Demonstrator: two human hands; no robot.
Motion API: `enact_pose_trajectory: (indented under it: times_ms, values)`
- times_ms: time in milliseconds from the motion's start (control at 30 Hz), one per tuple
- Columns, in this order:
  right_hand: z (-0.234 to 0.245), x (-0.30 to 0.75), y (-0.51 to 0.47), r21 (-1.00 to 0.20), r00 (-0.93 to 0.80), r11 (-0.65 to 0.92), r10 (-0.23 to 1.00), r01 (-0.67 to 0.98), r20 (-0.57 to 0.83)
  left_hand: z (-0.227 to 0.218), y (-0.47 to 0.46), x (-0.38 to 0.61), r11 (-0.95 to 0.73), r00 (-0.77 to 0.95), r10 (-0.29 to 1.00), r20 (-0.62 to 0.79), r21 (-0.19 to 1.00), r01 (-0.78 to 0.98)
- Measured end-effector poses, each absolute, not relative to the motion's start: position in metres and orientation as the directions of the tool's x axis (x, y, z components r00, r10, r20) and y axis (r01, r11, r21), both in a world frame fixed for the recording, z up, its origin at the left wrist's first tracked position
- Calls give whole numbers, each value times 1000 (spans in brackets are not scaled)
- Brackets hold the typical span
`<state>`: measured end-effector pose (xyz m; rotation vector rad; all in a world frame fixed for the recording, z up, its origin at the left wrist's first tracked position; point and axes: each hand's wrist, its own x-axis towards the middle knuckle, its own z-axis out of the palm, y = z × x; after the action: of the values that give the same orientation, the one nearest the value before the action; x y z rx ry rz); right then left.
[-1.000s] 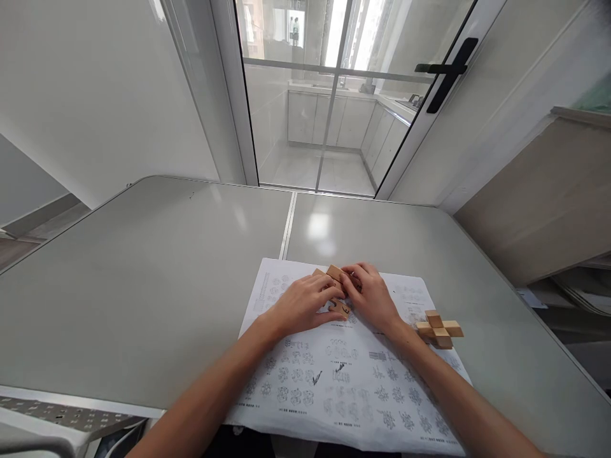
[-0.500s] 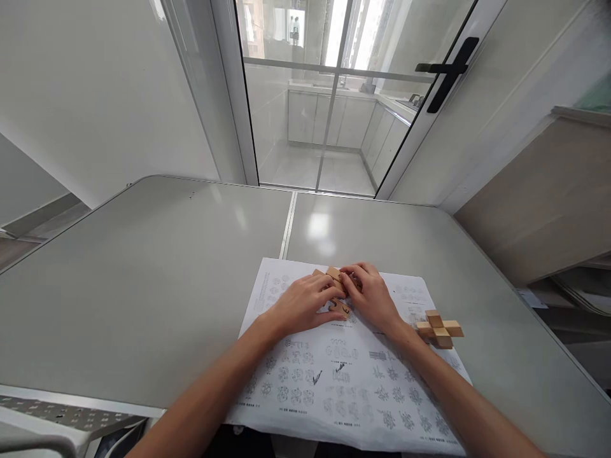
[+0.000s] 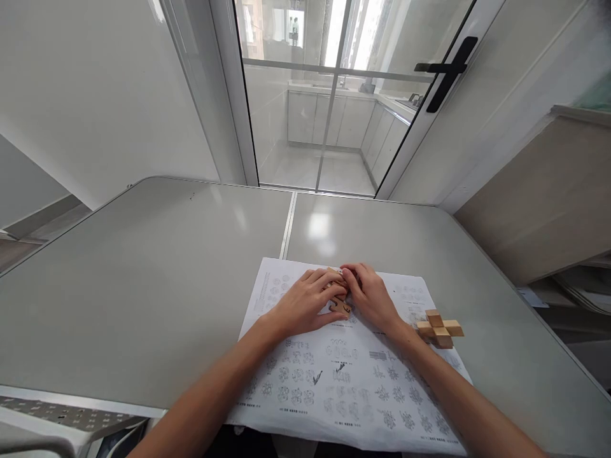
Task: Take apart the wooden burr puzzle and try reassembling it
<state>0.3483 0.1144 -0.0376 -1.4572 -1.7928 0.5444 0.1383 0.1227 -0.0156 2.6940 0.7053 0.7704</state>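
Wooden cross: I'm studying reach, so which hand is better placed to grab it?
Likely the right hand: the wooden cross lies beside its forearm; the left hand is farther away, over wooden pieces.

Not much readable here tbh. The wooden piece [image 3: 340,306] in the middle has a dark mark [image 3: 347,309] near its right end that looks like a slanted E, plus a curvy one to the left I can't make out. The paper sheet [image 3: 267,416] has two dark ticks [image 3: 317,378], left one slightly nearer; its printed captions are too tiny.
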Motion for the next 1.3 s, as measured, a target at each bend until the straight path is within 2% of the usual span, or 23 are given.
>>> enact_pose_trajectory:
  times_ms: [267, 700, 1000, 1300]
  values:
    - [-36, 347, 113, -748, -72, 257, 960, 612, 271, -11, 123, 138, -853, 815, 485, 318, 380, 359]
    - [-38, 345, 113, -767, -36, 236, 963, 597, 268, -8, 125, 137, -851, 821, 474, 317, 404, 335]
    - [-41, 345, 115, -762, -30, 242, 959, 600, 281, -13, 137, 115, -766, 744, 620, 251, 398, 504]
    - [-38, 344, 116, -752, -48, 266, 953, 604, 299, -10, 139, 99, -722, 707, 676, 205, 375, 581]
